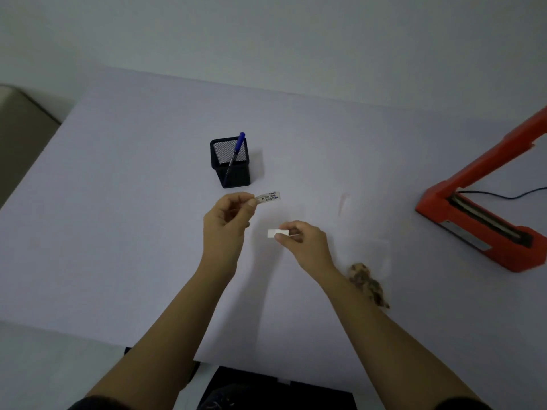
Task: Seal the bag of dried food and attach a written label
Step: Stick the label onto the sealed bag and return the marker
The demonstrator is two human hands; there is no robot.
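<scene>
Label point(268, 197): flimsy and sticky, I judge; my left hand point(228, 214) pinches one end.
White slip point(277, 233): my right hand point(305, 239) pinches it.

The left forearm point(171, 335) and right forearm point(379, 335) reach in bare from the near edge and converge over the middle of the table point(118, 202). The left hand point(229, 217) is the farther one, its thumb and forefinger pinching one end of a small written label point(268, 197) while the other fingers curl loosely. The right hand point(306, 241) is nearer and to the right, apart from the left. Its curled fingers pinch a small white slip point(277, 233) that sticks out leftward. Dark sleeves point(97, 405) show at the near edge.
</scene>
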